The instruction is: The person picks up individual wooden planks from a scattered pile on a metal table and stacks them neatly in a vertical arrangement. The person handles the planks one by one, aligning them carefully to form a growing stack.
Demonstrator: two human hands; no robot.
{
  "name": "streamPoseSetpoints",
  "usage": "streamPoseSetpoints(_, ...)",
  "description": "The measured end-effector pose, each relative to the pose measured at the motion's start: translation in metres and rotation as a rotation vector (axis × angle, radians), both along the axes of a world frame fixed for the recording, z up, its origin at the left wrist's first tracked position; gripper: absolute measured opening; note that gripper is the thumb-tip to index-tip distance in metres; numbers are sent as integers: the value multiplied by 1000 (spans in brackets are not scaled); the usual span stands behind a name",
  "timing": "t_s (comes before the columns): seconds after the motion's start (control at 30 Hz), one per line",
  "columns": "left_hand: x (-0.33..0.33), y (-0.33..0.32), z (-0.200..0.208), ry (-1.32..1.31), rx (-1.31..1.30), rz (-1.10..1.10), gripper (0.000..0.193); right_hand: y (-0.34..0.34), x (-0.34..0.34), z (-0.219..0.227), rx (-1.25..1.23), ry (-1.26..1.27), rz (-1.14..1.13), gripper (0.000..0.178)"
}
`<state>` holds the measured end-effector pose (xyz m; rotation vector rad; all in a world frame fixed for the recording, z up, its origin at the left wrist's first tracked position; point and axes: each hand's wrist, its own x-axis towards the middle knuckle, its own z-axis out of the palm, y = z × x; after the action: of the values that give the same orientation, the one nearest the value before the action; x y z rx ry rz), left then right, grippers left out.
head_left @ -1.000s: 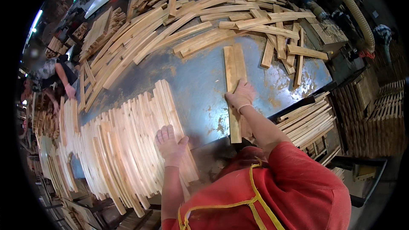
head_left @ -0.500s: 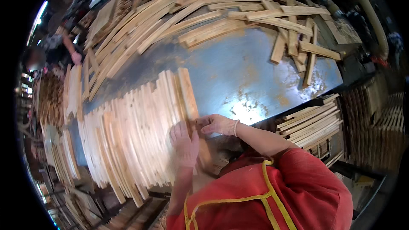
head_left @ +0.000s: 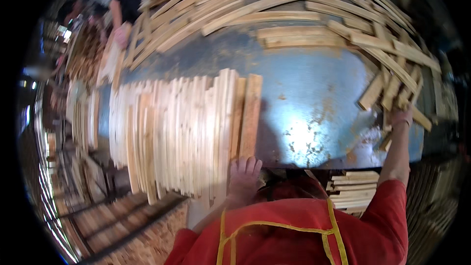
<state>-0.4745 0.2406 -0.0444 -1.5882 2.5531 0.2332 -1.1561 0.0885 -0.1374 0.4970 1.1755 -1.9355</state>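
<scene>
My left hand (head_left: 245, 176), in a pale glove, lies with fingers stretched out at the near end of the last wooden board (head_left: 251, 115) in a row. That row of upright-packed wooden strips (head_left: 189, 132) fills the left side of the blue metal-topped table (head_left: 314, 83). Far to the right, my right hand (head_left: 402, 116) reaches into a loose heap of wooden strips (head_left: 391, 91). It touches the strips there. Its fingers are blurred and partly hidden among them, so its grip does not show.
Long wooden strips (head_left: 230, 2) lie heaped along the table's far side. At the far left another person's hand (head_left: 121, 37) is on some boards. Below the table's front edge a stack of strips (head_left: 354, 186) stands between my arms. A dark rack (head_left: 117, 230) is at lower left.
My right hand has left the board by my left hand and moved far right to the loose strips. My left hand stays at the row's end. The whole view has shifted.
</scene>
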Motion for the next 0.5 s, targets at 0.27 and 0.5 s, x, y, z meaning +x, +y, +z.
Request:
streamPoseSetpoints(0.27, 24, 6, 4, 34, -279, 216, 49, 30, 13, -1, -240, 483, 328, 34)
streamPoseSetpoints(0.5, 32, -4, -17, -68, -216, 183, 54, 79, 252, 71, 3, 897, 529, 62)
